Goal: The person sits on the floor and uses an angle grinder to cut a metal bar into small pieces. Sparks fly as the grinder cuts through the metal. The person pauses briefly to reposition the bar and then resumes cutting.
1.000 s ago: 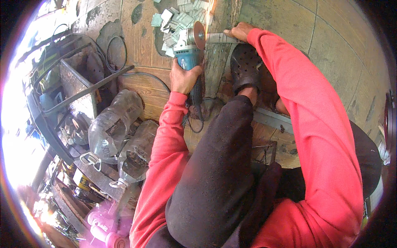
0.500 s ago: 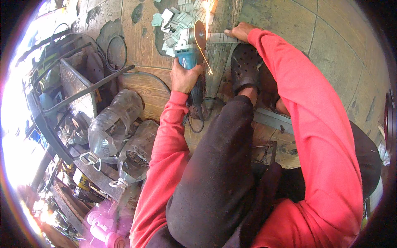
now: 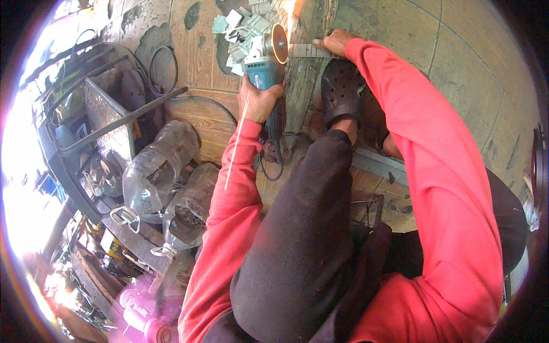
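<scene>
Grinder (image 3: 264, 71): teal body, on the floor (image 3: 457, 51) near its far edge; disc (image 3: 279, 44) upright, edge against the strip.
Strip (image 3: 306, 51): flat grey metal, lying across a worn plank (image 3: 303, 91), running from the disc to my right hand.
Sparks (image 3: 293, 11): bright burst just beyond the disc; one thin streak (image 3: 237, 143) trails back along my left sleeve.
Left hand (image 3: 258, 102): my fingers are wrapped tight round the grinder's rear body, thumb on the right side.
Right hand (image 3: 334, 41): my fingers are pressed together and flat on the strip's right end, pinning it down.
Foot: my dark perforated clog (image 3: 342, 94) rests on the plank, just near side of the strip.
Cord (image 3: 274, 163): black, looping on the floor behind the grinder.
Offcuts (image 3: 243, 31): pile of small pale metal pieces, just left of the disc.
Bottles (image 3: 157, 168): two large clear plastic ones lying on their sides, well left of my arm.
Frame (image 3: 108, 123): dark metal, further left, beside the bottles.
</scene>
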`<control>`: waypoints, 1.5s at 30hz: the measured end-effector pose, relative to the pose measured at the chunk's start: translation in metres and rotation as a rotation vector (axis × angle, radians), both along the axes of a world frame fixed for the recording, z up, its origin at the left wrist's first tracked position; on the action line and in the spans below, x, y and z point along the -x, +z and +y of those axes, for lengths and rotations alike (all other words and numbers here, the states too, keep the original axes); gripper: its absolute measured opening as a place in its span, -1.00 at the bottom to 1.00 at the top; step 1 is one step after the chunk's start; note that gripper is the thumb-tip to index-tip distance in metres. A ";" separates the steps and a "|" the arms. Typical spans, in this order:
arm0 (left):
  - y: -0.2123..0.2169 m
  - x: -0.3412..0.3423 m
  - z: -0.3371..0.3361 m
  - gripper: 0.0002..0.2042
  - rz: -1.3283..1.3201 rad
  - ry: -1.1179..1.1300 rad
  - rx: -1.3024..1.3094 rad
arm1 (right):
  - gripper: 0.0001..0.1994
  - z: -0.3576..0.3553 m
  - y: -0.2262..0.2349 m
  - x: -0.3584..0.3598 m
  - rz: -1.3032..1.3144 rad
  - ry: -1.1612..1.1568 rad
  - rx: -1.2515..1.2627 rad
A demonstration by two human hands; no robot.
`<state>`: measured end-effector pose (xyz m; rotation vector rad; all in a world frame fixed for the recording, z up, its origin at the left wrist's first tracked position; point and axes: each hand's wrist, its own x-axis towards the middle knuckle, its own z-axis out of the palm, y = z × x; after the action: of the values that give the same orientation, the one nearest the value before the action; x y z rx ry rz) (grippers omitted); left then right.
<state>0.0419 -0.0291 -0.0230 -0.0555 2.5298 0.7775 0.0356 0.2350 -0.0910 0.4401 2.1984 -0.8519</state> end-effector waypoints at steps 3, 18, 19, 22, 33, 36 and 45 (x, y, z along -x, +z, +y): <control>-0.004 0.001 -0.002 -0.29 -0.006 -0.001 -0.038 | -0.28 -0.001 0.001 -0.001 0.008 0.002 -0.004; -0.005 0.010 0.006 -0.31 0.016 -0.004 -0.014 | -0.28 -0.003 -0.006 -0.001 0.003 -0.005 -0.035; -0.006 0.012 0.006 -0.31 0.013 -0.004 -0.024 | -0.27 -0.003 -0.003 -0.002 -0.005 -0.022 -0.033; -0.006 0.015 0.008 -0.31 -0.008 0.006 -0.059 | -0.25 -0.001 0.008 -0.001 -0.041 -0.063 -0.006; -0.007 0.028 0.014 -0.29 -0.029 -0.041 0.014 | -0.29 -0.001 0.016 -0.001 -0.059 -0.033 -0.019; -0.008 0.030 0.014 -0.29 -0.062 -0.038 0.016 | -0.29 0.000 0.015 -0.001 -0.074 -0.055 -0.008; -0.008 0.018 0.008 -0.35 -0.030 0.021 -0.010 | -0.26 0.001 0.020 0.002 -0.050 -0.052 0.013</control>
<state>0.0243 -0.0208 -0.0315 -0.0896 2.5006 0.7912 0.0339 0.2364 -0.0712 0.5084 2.1431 -0.8729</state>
